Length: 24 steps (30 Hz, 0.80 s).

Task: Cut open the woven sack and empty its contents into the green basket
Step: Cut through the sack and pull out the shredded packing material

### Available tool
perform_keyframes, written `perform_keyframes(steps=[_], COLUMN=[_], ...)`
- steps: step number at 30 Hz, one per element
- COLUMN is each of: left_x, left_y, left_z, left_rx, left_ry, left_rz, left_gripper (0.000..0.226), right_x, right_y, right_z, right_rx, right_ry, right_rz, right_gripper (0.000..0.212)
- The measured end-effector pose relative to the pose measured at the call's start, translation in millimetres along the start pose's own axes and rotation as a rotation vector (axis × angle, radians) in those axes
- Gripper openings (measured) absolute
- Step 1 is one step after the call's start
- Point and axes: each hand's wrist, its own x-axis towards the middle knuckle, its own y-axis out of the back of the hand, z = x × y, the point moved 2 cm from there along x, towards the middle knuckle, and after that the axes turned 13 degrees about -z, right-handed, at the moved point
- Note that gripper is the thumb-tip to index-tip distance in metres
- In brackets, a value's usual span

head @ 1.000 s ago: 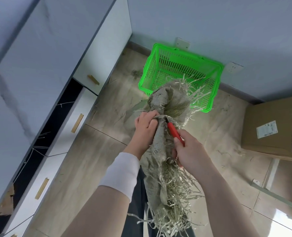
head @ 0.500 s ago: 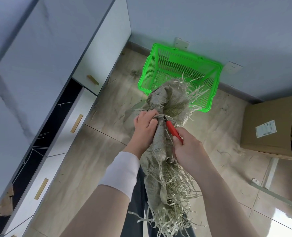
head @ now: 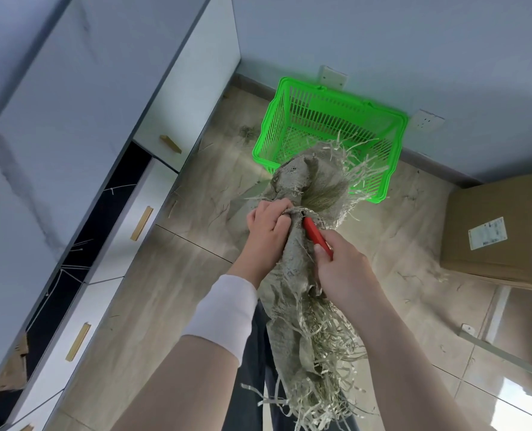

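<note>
Nearest to me, the lower end of the grey-green woven plastic sack [head: 289,269] hangs between my forearms. Below both sets of fingers it is frayed into pale loose strips [head: 327,346]. A white cloth wristband [head: 224,309] sits on my left wrist, just behind the left hand [head: 268,225].

The left hand's fingers are clenched round the gathered neck of the sack, bunching the weave tight. Just to their right, my right hand [head: 342,265] grasps a red-handled cutting tool [head: 316,236]. The thumb lies along the handle and the other fingers are curled beneath it against the sack. The tool's tip meets the cinched neck right beside the left fingertips. I cannot see the blade itself.

Beyond the fingers, the sack's top flares out above the neck, with more shredded strips sticking out of it. It overlaps the near edge of the bright green slatted plastic basket [head: 397,144], which stands on the wood-look floor against the pale wall. I cannot tell whether sack and basket touch.

Well right of my right fingers a brown cardboard box [head: 492,231] with a white label rests on the floor. Left of my left fingers runs a row of white drawers with brass handles [head: 141,219].
</note>
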Motion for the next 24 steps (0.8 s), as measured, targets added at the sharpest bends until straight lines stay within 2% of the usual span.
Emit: perform_keyframes(steps=[8, 11, 13, 16, 19, 24], left_x=[0, 0, -1, -5, -13, -19], left_y=[0, 0, 2, 3, 4, 7], left_z=[-2, 0, 0, -6, -9, -2], left_rx=[0.012, 0.072, 0.206, 0.459, 0.445, 0.415], left_ry=[0.012, -0.005, -0.049, -0.112, -0.134, -0.124], left_rz=[0.004, 0.023, 0.097, 0.298, 0.473, 0.529], left_gripper=[0.019, 0.031, 0.044, 0.041, 0.028, 0.022], right_x=[-1, 1, 2, 4, 6, 5], right_y=[-5, -4, -3, -4, -5, -8], right_z=[1, 0, -1, -1, -2, -3], right_rx=[0.028, 0.043, 0.04, 0.04, 0.021, 0.009], right_ry=[-0.007, -0.004, -0.001, -0.009, -0.024, -0.008], right_rz=[0.018, 0.03, 0.037, 0.06, 0.08, 0.07], right_gripper=[0.026, 0.027, 0.027, 0.024, 0.026, 0.028])
